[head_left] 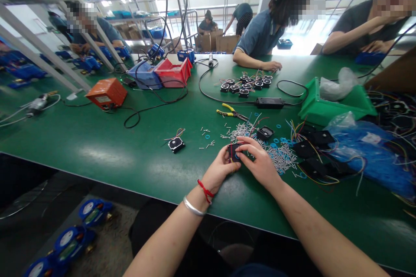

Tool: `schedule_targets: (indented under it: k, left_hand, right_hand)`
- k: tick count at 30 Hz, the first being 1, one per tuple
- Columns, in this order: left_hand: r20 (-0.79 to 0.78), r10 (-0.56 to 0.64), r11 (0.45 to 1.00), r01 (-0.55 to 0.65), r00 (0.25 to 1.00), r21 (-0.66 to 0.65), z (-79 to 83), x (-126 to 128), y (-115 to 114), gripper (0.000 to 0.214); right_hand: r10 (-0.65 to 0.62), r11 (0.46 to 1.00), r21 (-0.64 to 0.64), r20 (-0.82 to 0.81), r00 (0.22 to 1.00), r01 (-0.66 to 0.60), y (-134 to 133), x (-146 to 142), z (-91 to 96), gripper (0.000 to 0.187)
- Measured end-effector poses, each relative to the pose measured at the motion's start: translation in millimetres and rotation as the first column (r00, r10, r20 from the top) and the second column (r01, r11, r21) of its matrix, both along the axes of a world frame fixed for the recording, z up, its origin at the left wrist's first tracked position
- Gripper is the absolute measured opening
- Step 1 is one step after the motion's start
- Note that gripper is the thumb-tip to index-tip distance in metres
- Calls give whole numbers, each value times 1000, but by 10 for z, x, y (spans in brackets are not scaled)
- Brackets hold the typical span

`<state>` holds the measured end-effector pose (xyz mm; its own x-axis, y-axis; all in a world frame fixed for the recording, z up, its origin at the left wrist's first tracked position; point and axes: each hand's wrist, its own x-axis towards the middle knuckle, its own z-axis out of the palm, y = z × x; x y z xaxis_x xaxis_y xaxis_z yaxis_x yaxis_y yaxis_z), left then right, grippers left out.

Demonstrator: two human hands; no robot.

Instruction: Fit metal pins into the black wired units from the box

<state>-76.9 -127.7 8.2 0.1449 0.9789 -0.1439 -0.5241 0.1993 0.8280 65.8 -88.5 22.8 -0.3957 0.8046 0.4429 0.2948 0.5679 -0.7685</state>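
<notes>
My left hand [225, 162] is closed round a small black square plastic housing [232, 150] with coloured wires, held just above the table's front part. My right hand [258, 160] reaches across it from the right, thumb and fingers pinched at its face. A bit of a blue ring [237, 155] shows at those fingertips; the rest is covered. Beyond and beside my right hand lie a heap of small metal screws [282, 158], loose blue rings [276, 140] and an open black housing [265, 132]. Left of my hands sits another black housing [176, 144] with wires.
Yellow-handled pliers [227, 111] lie behind the screws. Wired black housings [313, 151], a blue plastic bag [367, 147] and a green bin [338, 104] stand right. Several finished-looking modules [245, 84], a black adapter [269, 103] and an orange box [107, 94] lie farther back. A co-worker's hand [272, 66] rests opposite.
</notes>
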Motion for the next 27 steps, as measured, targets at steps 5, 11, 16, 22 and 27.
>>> schedule_targets:
  k: [5,11,16,22,27]
  left_hand:
    - [19,61,998,-61,998,-18,-15,1,-9,39]
    - [-11,101,995,-101,995,-12,-44,-13,27,41]
    - [-109,164,986,-160,981,39,-22,-45,26,47]
    - [-125,144,988,-136,982,70,40,-60,-28,47]
    - [-153,140,986,-123,978,112,63,-75,-27,52]
  right_hand:
    - [84,990,-108,-103,991,-95,-32,-26,5,27]
    - [197,938,-245,-198,960,-243,-18,8,-3,35]
    - [247,919,-286,-116,962,-270,-18,11,-48,60]
    - [215,929,-284,-102,971,-236,-20,-3,-60,60]
    - [243,920,-283,-131,961,-271,-24,-11,-3,58]
